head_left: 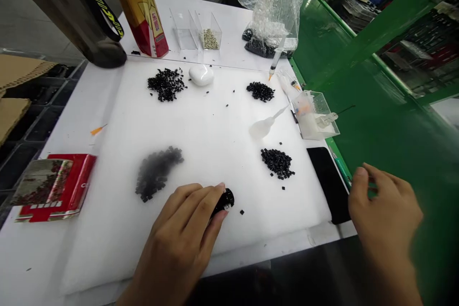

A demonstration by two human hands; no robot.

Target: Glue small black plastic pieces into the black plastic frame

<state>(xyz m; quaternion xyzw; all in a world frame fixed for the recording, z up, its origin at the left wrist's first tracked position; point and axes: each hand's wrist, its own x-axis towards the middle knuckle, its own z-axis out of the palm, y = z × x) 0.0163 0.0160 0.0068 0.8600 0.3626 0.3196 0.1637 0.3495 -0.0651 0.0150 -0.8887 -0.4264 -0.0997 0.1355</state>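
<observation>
Currently, black part (227,199) pinched between thumb and fingers, left hand (182,234).

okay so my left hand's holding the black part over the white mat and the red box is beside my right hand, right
Not quite: the head view shows the red box left of the mat; the phone is beside your right hand. Your left hand does hold the black part.

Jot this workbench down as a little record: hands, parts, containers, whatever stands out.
Left hand: pinching a black part
Right hand: raised beside a black phone; grip unclear
Dark piles: four, on a white mat
Far clear box: small pale bits inside
Far-left corner: amber drink bottle
Near-left side: red pack
</observation>
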